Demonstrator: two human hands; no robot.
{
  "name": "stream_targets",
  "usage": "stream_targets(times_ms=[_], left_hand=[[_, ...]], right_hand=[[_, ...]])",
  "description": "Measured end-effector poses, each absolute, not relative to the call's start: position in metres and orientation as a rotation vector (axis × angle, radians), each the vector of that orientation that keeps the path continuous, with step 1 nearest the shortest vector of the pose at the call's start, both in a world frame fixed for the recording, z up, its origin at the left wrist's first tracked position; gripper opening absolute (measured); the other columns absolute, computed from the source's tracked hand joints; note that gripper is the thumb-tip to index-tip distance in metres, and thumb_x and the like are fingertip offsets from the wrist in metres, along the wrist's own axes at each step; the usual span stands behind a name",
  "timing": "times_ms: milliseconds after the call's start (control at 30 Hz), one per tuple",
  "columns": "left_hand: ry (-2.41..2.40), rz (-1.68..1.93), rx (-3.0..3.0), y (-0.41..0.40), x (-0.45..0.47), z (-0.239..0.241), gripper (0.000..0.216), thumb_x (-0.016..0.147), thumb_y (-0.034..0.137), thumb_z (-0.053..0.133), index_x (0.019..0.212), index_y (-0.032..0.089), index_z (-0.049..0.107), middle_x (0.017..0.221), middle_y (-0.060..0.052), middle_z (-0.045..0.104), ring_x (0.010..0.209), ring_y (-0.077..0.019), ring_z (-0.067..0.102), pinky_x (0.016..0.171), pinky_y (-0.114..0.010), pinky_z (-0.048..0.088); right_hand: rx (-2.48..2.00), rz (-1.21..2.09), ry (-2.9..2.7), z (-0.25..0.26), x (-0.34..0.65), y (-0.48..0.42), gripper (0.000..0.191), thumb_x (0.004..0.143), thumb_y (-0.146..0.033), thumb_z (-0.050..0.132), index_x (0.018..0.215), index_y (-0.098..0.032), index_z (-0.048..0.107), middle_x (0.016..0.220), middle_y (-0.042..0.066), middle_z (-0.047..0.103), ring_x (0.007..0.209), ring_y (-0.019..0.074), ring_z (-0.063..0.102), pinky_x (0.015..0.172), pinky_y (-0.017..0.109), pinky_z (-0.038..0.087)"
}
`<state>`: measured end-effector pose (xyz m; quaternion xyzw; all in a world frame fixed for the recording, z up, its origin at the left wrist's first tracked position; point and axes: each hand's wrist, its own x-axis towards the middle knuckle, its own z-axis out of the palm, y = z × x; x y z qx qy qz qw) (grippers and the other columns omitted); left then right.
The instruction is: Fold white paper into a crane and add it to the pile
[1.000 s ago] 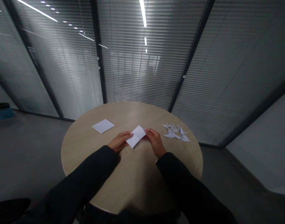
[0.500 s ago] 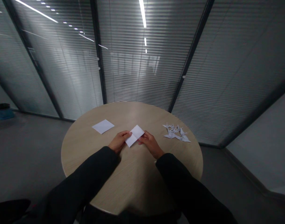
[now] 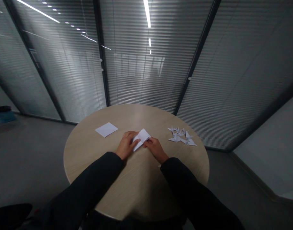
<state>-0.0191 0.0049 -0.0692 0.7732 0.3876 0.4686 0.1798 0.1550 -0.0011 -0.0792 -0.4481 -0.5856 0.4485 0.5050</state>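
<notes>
A small white folded paper [image 3: 142,136] sits just above the middle of the round wooden table [image 3: 136,179]. My left hand [image 3: 126,145] lies over its left part, fingers closed on the paper's edge. My right hand [image 3: 155,148] pinches its lower right edge. Both sleeves are dark. The two hands are close together, almost touching.
A flat white paper sheet [image 3: 106,129] lies on the table to the left. Several folded white paper figures [image 3: 181,135] are heaped at the right. Glass walls with blinds [image 3: 146,64] stand behind the table. Grey floor surrounds it.
My hands have drawn closer together. The left hand slid forward and right over the paper, which now shows a smaller face than a second ago.
</notes>
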Motion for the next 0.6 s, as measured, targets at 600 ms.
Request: stream_targets(times_ms=[600], left_hand=[[1.036, 1.191, 1.778, 0.0018, -0.0149, -0.066, 0.052, 0.084, 0.053, 0.05, 0.116, 0.014, 0.062, 0.12, -0.013, 0.063, 0.112, -0.0259, 0.056, 0.099, -0.037, 0.038]], right_hand=[[-1.133, 0.756, -1.506, -0.0853, 0.1641, 0.0046, 0.024, 0.078, -0.036, 0.059, 0.092, -0.019, 0.067, 0.084, 0.004, 0.072, 0.078, 0.0204, 0.066, 0.07, 0.031, 0.051]])
